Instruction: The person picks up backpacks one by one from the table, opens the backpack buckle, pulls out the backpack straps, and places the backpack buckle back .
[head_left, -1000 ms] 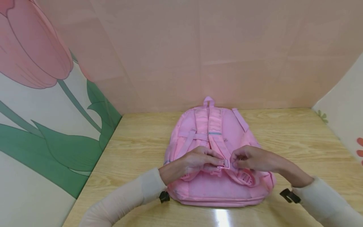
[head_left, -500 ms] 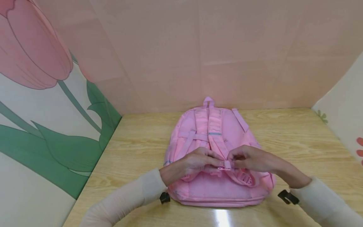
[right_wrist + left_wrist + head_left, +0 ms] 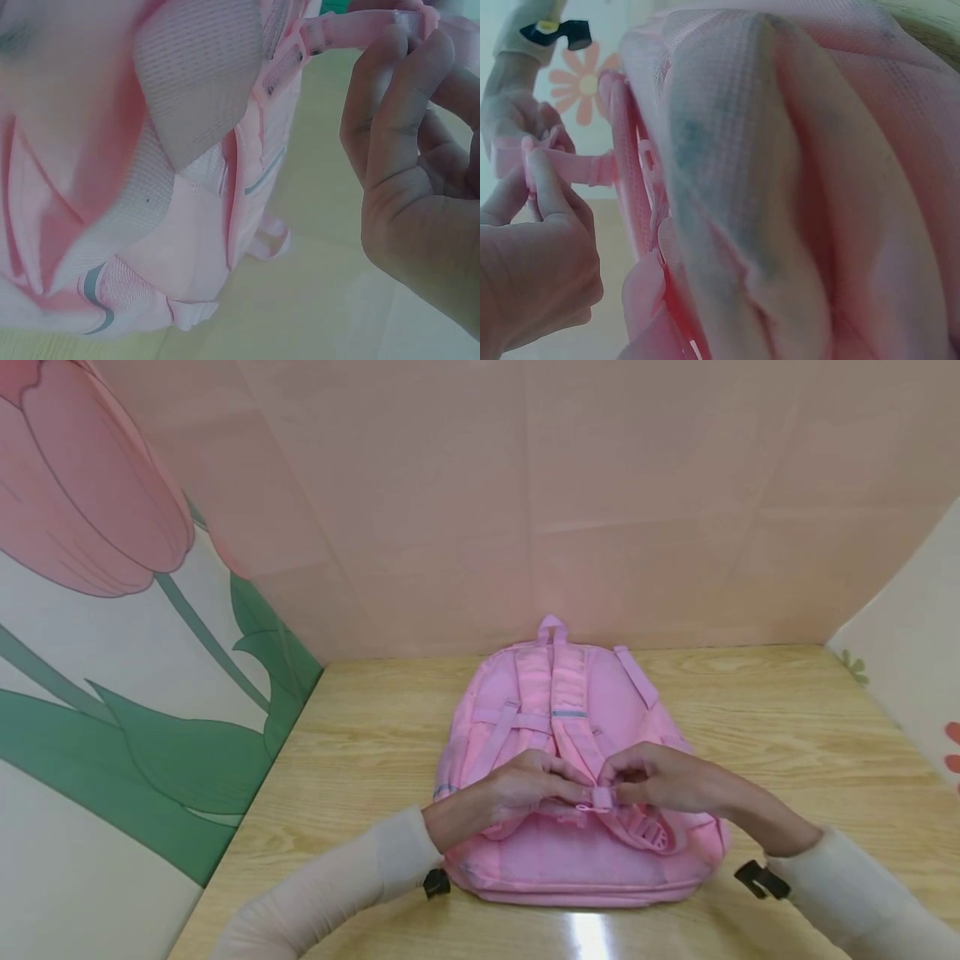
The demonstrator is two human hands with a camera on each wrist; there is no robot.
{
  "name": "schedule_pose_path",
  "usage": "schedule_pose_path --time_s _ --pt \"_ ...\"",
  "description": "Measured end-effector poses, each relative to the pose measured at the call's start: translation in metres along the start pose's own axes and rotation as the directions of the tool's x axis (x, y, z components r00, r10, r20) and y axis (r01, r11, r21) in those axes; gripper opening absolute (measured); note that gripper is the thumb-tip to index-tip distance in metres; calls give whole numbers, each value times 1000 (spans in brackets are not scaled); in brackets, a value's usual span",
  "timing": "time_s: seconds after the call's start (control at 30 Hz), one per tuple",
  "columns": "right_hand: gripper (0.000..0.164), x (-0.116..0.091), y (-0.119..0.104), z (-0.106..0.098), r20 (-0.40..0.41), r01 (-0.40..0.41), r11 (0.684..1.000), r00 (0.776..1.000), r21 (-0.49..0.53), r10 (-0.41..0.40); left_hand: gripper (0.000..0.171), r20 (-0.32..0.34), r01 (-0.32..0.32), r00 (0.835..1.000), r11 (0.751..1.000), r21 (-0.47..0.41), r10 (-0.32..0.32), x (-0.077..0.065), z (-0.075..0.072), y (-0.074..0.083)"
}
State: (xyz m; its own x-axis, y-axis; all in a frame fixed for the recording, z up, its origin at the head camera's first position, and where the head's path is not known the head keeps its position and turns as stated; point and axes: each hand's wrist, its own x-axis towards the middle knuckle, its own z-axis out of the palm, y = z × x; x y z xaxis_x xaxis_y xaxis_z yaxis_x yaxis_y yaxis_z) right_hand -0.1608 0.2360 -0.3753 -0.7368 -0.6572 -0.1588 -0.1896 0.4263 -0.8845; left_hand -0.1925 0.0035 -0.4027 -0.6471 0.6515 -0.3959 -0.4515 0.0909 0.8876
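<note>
A pink backpack (image 3: pixel 570 868) lies on the table with its shoulder straps (image 3: pixel 570 681) facing up. Above its lower half, my left hand (image 3: pixel 521 785) pinches a pink plastic buckle on a webbing strap. That buckle (image 3: pixel 529 166) shows between thumb and finger in the left wrist view. Just to the right, my right hand (image 3: pixel 671 781) pinches the same strap (image 3: pixel 360 28) close to the buckle. In the right wrist view the strap is lifted off the bag and stretched out to the fingertips. Fingers partly hide the buckle.
The wooden table (image 3: pixel 367 727) extends on both sides of the bag. A pink-beige wall (image 3: pixel 420 527) stands behind, and a tulip-painted panel (image 3: pixel 217 735) is at the left. The bag's top loop (image 3: pixel 552 628) points to the wall.
My right hand has shifted slightly left, nearer to my left hand, and the buckle between them has turned a little. The backpack stays in place.
</note>
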Motion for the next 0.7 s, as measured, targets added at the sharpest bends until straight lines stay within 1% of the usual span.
schedule_pose_path --time_s 0.17,0.33,0.43,0.7 --pt "11 0 0 0 1 -24 1000 1000 11 24 22 4 13 1000 1000 -15 -13 1 -1 1" --pt "15 -2 0 0 11 -55 998 998 39 54 21 -14 14 1000 1000 -24 -14 -1 -1 2" --pt "15 -4 0 0 23 -67 996 998 62 66 20 -17 12 1000 1000 -23 -12 -2 0 3" --pt "12 -4 2 1 45 -16 995 999 102 11 21 -18 15 1000 1000 -11 -15 -2 -1 3"
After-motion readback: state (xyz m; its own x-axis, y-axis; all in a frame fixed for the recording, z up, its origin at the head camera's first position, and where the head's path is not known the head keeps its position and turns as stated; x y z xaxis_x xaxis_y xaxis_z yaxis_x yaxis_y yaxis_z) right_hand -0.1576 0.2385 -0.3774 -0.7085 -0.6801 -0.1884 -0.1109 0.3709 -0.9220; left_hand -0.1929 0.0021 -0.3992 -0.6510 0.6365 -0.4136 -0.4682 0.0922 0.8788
